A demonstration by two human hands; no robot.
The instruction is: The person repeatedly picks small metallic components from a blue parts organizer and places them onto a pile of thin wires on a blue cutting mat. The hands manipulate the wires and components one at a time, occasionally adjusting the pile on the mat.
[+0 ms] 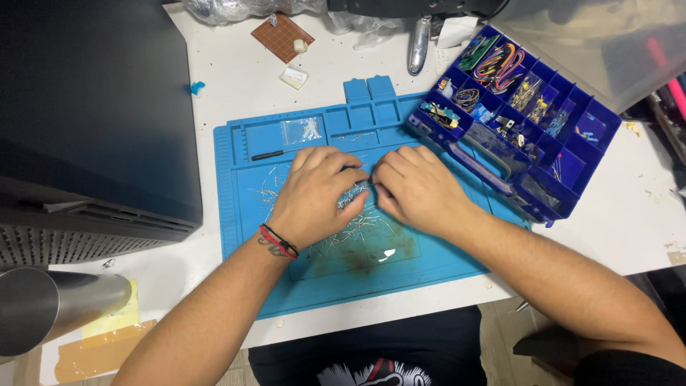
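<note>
From my remote seat, the fingertips of both hands are hidden where they meet, so I cannot tell whether either one is pinched on something or just resting. My left hand [314,194] and right hand [416,189] lie knuckles up, almost touching, over a scatter of thin wire leads [357,225] in the middle of the blue work mat [443,261]; the leads are too fine and tangled to count. One dark slim tool [275,154] lies on the mat just beyond the left hand, its tip hidden under the fingers. One small clear bag [301,131] sits in a far tray of the mat, its contents hard to make out. To the right, a dark blue compartment box [572,168] stands open, its clear lid cut off by the frame edge; its cells hold coloured jumper wires and small components, too small to identify. One brown perforated board [280,36] lies on the white table [236,78], far from me.
</note>
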